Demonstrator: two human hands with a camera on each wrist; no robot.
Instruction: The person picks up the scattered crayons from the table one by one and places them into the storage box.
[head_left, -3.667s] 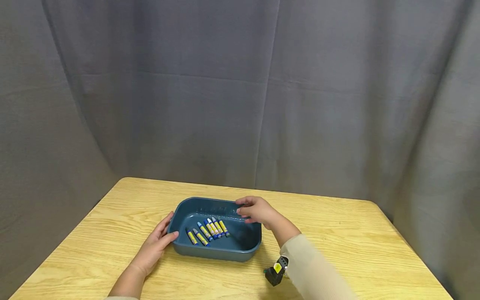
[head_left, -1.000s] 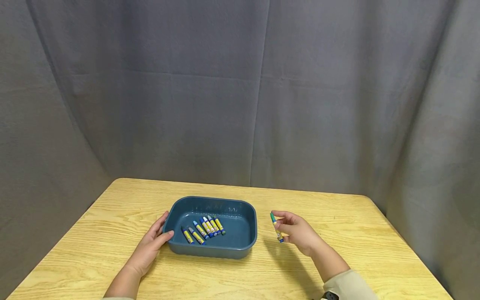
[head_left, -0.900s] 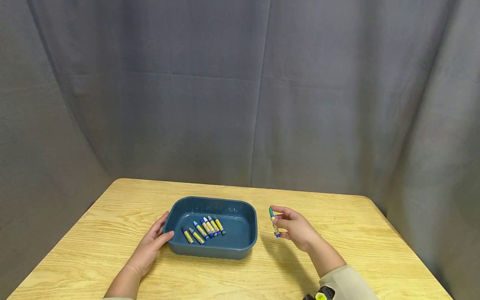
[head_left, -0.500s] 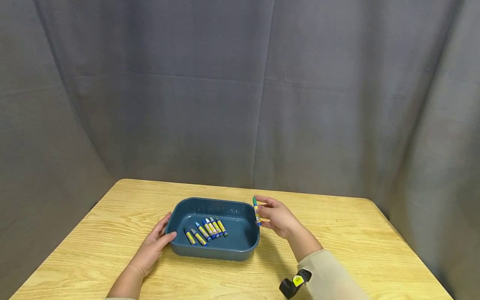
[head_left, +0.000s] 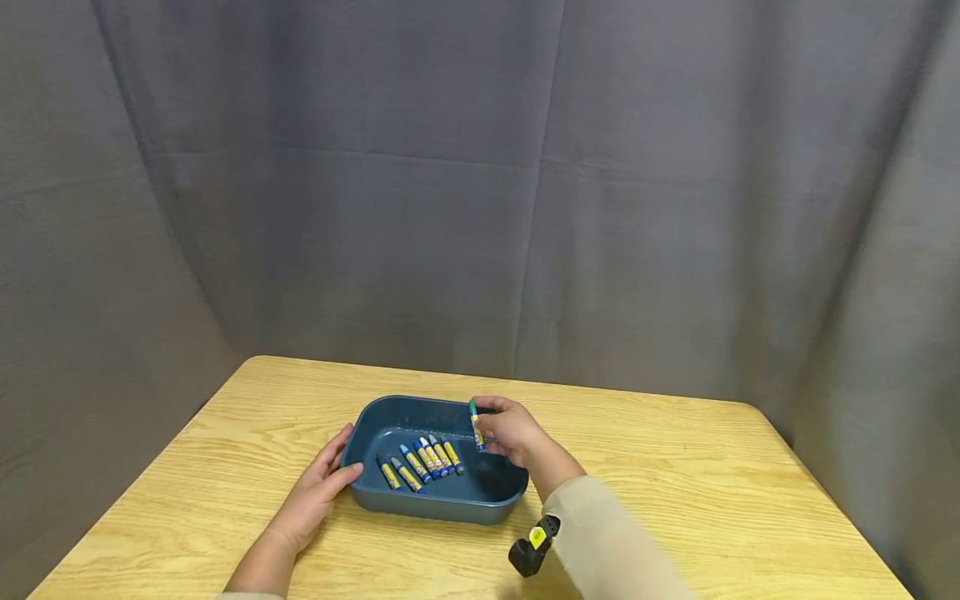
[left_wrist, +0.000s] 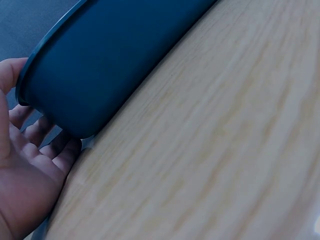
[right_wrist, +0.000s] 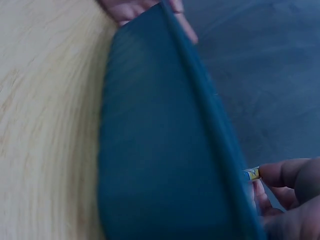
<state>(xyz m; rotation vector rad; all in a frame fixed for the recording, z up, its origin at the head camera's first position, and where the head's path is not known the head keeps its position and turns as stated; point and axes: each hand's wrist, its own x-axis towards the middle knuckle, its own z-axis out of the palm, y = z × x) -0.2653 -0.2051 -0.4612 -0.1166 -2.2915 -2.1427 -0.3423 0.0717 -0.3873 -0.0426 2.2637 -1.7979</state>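
A dark teal plastic basin [head_left: 435, 509] sits on the table, with several yellow-wrapped crayons [head_left: 432, 460] lying side by side on its floor. My left hand [head_left: 311, 492] holds the basin's left end, thumb at the rim and fingers against the outer wall. That same hand [left_wrist: 30, 165] shows in the left wrist view beside the basin wall [left_wrist: 100, 65]. Over the basin's right half, my right hand [head_left: 513, 429] pinches a green crayon [head_left: 477, 427], green tip up. In the right wrist view the basin wall [right_wrist: 150, 125] hides most of that crayon [right_wrist: 251, 173].
A light wood-grain table [head_left: 675, 483] lies underneath. Grey curtain [head_left: 480, 183] hangs behind it and along both sides. A black device with a yellow mark [head_left: 535, 542] is strapped near my right sleeve [head_left: 607, 542].
My right hand has carried the green crayon leftward from beside the basin to over its inside. My left hand stays at the basin's left end. The view has shifted slightly.
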